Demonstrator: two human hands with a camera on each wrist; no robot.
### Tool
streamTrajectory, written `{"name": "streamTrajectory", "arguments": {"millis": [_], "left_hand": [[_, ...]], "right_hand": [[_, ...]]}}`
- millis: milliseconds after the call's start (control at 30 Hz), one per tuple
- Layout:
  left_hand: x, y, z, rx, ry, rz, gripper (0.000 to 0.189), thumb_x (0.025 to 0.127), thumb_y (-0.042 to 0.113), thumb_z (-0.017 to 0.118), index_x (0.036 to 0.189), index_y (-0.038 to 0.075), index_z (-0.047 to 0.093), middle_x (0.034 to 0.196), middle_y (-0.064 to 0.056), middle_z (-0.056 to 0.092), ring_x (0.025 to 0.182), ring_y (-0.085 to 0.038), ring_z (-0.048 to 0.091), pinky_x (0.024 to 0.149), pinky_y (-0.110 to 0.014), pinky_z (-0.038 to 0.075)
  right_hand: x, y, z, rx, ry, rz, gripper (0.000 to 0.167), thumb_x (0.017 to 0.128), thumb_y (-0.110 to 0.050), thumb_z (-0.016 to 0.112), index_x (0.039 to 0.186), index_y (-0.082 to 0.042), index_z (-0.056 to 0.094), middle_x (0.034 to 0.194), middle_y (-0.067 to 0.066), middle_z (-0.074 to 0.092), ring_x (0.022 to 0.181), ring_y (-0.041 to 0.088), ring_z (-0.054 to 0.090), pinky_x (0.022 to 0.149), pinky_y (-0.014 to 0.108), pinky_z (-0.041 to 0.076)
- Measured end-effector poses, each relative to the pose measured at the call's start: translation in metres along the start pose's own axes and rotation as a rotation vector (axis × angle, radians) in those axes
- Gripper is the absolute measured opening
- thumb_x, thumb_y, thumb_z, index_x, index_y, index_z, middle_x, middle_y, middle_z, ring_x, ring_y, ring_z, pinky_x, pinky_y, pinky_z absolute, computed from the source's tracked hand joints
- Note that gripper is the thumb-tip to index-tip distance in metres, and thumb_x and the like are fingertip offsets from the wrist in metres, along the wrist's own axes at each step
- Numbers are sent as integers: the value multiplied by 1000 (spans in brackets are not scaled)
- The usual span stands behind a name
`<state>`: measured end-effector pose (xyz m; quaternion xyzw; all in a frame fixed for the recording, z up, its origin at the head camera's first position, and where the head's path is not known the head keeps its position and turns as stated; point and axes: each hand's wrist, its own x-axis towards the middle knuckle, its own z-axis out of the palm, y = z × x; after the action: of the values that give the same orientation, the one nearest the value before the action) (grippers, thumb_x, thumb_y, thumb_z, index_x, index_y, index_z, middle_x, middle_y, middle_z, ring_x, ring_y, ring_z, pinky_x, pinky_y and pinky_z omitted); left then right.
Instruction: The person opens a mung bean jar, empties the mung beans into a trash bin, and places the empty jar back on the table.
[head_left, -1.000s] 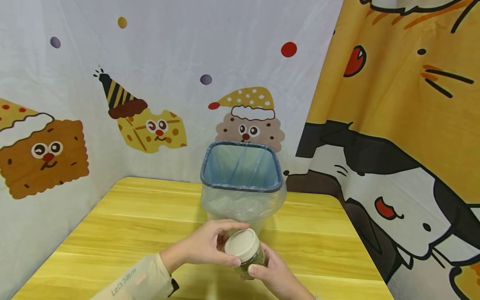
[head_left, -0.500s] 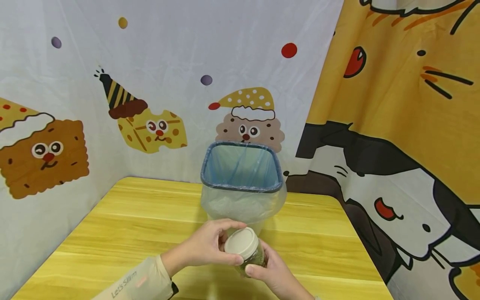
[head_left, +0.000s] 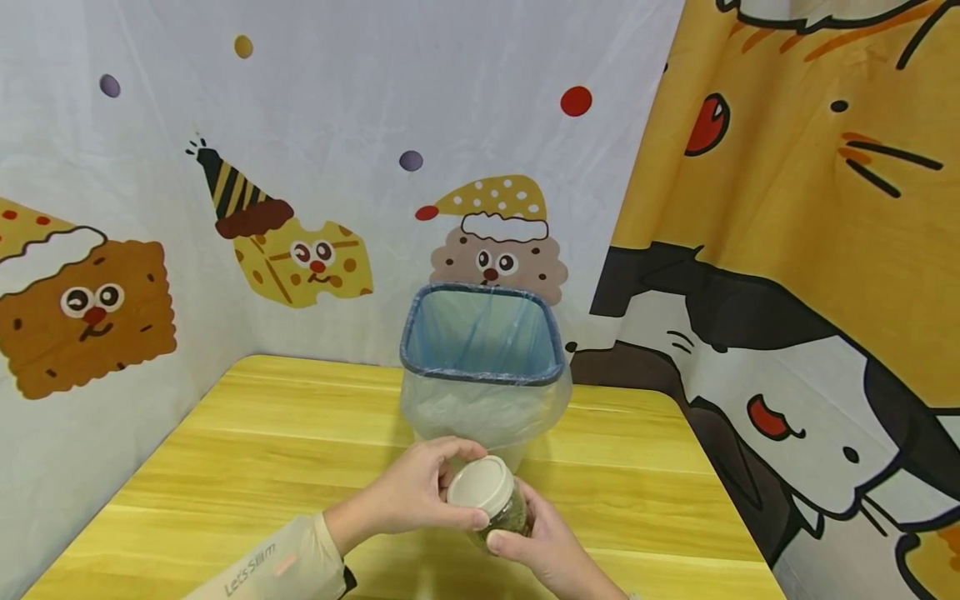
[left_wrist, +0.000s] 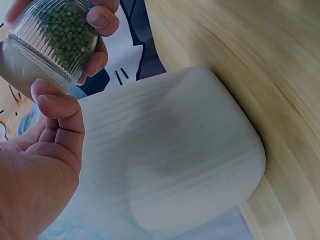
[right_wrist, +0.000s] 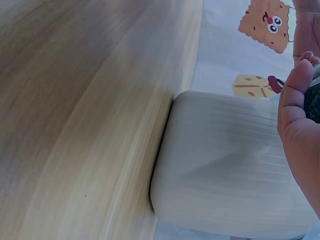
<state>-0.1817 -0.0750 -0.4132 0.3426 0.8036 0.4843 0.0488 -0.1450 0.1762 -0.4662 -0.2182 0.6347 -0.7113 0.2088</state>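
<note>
A ribbed clear jar (left_wrist: 65, 37) of small green pieces, like dried beans or peas, is held tilted above the table's front part. Its cream lid (head_left: 482, 485) is on the mouth. My left hand (head_left: 408, 492) grips the lid's rim between thumb and fingers. Around the jar's body, below the lid, curls my right hand (head_left: 546, 542), its thumb on the near side. In the right wrist view the right hand (right_wrist: 300, 117) hides most of the jar, and only a dark strip of its contents shows.
Just beyond the hands stands a pale bin (right_wrist: 220, 165) with a blue-grey rim (head_left: 480, 379) and a clear liner bag (head_left: 480, 417) folded over it. It rests on the yellow wood-grain table (head_left: 300, 417). Printed cloth (head_left: 315, 108) hangs behind and at the right.
Both hands stay on the jar and lid in nearly the same place. The left fingertips have shifted slightly left along the lid's far edge, and the right thumb has moved slightly up and left.
</note>
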Motion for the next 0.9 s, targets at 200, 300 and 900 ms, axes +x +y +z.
{"name": "streamTrajectory", "arguments": {"millis": [200, 300, 900], "left_hand": [[0, 0, -1, -29, -20, -9, 63, 83, 34, 92, 136, 12, 67, 89, 5, 68, 60, 2, 50, 55, -19, 48], [0, -1, -4, -69, -64, 19, 63, 86, 29, 91, 141, 13, 65, 86, 1, 65, 62, 1, 50, 57, -19, 48], [0, 2, -9, -127, -140, 28, 69, 84, 24, 90, 147, 14, 63, 94, -8, 63, 64, 1, 51, 57, -17, 49]], "right_hand": [[-1, 0, -1, 37, -29, -1, 71, 106, -21, 66, 162, 6, 30, 139, 6, 65, 120, 17, 69, 97, 33, 62], [-2, 0, -2, 99, -90, -9, 64, 107, -26, 65, 158, 3, 38, 138, 3, 67, 119, 16, 68, 97, 33, 62], [-2, 1, -6, 123, -173, 6, 61, 108, -34, 64, 154, -2, 41, 138, 2, 65, 121, 15, 65, 98, 34, 61]]}}
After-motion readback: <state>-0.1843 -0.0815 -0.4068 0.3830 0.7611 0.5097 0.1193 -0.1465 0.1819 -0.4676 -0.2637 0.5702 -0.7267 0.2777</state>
